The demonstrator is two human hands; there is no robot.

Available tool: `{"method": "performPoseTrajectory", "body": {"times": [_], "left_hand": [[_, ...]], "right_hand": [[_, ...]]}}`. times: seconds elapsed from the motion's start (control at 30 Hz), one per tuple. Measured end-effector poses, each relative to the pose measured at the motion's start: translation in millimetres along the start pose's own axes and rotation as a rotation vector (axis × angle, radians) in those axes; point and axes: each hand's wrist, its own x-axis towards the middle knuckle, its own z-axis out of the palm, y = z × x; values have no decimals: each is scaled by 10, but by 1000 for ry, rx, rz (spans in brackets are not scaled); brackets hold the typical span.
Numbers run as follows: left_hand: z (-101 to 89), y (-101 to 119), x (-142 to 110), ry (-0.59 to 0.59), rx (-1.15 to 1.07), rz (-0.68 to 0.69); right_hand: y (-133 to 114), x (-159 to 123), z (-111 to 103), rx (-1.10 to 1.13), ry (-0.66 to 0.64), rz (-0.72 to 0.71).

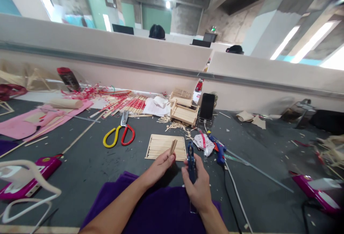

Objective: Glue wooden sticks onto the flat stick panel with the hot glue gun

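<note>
My left hand (163,165) is closed around a small bundle of short wooden sticks (173,147), which point up from the fingers. In my right hand (198,184) is a dark blue hand tool (191,164), held upright; its exact kind is hard to make out. Just beyond both hands lies a flat panel of wooden sticks (161,147) on the dark table. Behind the panel are scattered short stick pieces (178,125) and a small wooden stick model (184,113). Scissors (124,128) with one yellow and one red handle lie to the left.
A blue glue gun (220,153) with a cord lies right of my right hand. A phone (207,105) stands at the back near crumpled plastic (203,142). Magenta devices (40,176) sit at both sides. Red-marked sticks (135,104) and a bottle (68,78) lie along the white partition (134,71).
</note>
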Motion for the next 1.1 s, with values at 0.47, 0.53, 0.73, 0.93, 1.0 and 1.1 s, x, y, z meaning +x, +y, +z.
{"method": "performPoseTrajectory", "body": {"times": [0.47, 0.53, 0.73, 0.93, 1.0, 1.1], "left_hand": [[-30, 146, -33, 70, 192, 54], [-48, 180, -44, 101, 257, 76], [-65, 259, -96, 148, 546, 129], [-69, 322, -145, 147, 677, 141], [-73, 347, -150, 129, 678, 143], [-83, 371, -151, 93, 661, 151]], "right_hand": [[-73, 47, -110, -161, 34, -18], [-88, 85, -196, -238, 60, -48], [-204, 216, -424, -438, 14, -150], [-377, 294, -509, -576, -96, -116], [-399, 299, -537, -571, -125, -117], [-405, 288, -581, -549, -180, -119]]}}
